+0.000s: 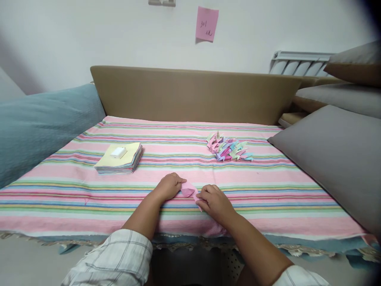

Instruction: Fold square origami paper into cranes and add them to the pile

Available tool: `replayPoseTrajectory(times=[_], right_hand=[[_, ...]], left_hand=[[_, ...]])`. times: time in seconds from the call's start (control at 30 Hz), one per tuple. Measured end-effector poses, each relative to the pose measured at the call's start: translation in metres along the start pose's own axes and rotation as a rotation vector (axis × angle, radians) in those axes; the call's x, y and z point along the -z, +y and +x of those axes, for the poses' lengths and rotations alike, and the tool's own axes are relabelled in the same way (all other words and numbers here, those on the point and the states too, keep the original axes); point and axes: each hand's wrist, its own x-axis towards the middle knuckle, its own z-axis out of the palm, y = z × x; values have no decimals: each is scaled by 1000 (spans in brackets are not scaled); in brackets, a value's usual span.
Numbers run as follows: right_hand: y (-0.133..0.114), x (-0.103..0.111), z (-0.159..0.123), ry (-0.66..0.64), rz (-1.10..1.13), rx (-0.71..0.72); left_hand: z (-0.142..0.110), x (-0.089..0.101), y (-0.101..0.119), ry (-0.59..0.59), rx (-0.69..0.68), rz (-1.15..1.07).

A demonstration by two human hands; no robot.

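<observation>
Pink paper (188,190), partly folded, lies directly between the two hands just above the striped cloth (166,137). Its long axis runs on a slant, from about 10 or 11 o'clock to 4 or 5 o'clock. The left hand (171,186) pinches its far-left corner, so the sheet extends from those fingertips toward 3 to 4 o'clock. The right hand (216,203) pinches the narrower near end, with the wider part toward 10 o'clock from it. Neither hand is nearer: both touch the sheet, apart from each other. A paper stack (114,164) sits at 10 o'clock, folded pieces (228,151) at 1 to 2.
</observation>
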Motion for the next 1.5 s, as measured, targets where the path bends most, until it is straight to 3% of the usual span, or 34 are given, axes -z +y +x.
replayPoseTrajectory(times=[0.5,0.73,0.9,1.13,1.5], right_hand=[[-4,17,-12,-37,118,266],[0,12,2,215,444,44],[1,-5,12,136,402,29],[9,-16,11,74,346,81],[7,-8,11,-25,364,94]], left_hand=[[0,1,3,12,-4,-25],[-2,-4,3,68,9,15],[-7,-3,9,124,-1,-29],[-18,-2,21,223,95,-305],[-27,1,22,37,60,-573]])
